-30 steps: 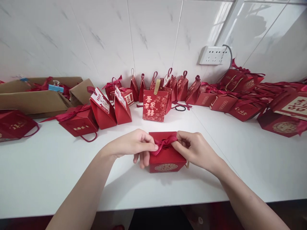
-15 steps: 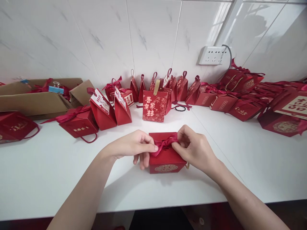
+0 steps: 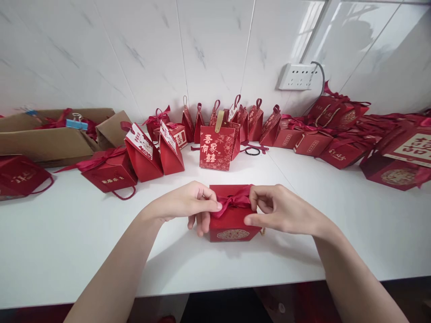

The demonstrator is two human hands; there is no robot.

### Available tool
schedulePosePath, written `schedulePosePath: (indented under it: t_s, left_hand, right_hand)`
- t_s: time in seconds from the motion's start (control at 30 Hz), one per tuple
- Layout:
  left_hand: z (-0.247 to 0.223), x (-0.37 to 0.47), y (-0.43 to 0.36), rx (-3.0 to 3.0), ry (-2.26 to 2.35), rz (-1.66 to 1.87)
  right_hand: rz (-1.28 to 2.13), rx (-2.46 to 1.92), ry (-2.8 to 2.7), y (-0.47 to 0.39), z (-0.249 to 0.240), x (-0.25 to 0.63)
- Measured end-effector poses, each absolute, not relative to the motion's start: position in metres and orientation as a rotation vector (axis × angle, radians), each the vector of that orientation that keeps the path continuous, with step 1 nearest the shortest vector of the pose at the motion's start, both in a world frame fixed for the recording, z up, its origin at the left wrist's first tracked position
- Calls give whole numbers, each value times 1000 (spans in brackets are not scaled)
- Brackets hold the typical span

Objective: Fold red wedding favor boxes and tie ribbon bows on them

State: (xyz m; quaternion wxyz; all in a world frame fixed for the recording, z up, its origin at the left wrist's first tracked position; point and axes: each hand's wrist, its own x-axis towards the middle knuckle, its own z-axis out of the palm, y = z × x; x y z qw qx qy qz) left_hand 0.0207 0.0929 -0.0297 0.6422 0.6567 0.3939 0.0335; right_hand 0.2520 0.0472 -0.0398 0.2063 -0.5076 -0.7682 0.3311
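A red gift box [image 3: 230, 226] with a round gold emblem on its front stands on the white table, close to its front edge. Across its lid lies a dark-red ribbon [image 3: 234, 200], knotted in the middle. My left hand [image 3: 198, 206] pinches the ribbon's left end between thumb and forefinger, its other fingers hanging by the box's left side. At the right, my right hand [image 3: 276, 211] has thumb and forefinger apart, the fingertips beside the ribbon's right end. A bit of gold cord [image 3: 262, 231] shows at the box's right side.
Several red gift boxes line the wall, with a patterned box [image 3: 215, 148] in front. At left are a cardboard box [image 3: 40, 139] with a blue clip [image 3: 76, 124] and a ribboned box [image 3: 109, 172]. More boxes [image 3: 346, 150] pile up at right, below a wall socket [image 3: 298, 77].
My right hand has let go of the ribbon's right part, its thumb and forefinger spreading apart as it shifts slightly right. My left hand keeps its pinch.
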Motion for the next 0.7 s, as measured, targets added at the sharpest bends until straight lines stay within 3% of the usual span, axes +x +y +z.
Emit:
schedulePosePath:
  t_s: [0.7]
  left_hand:
    - [-29,21,94,1510,889,71]
  right_hand:
    - [1339,-1426,-1808,55,-39,249]
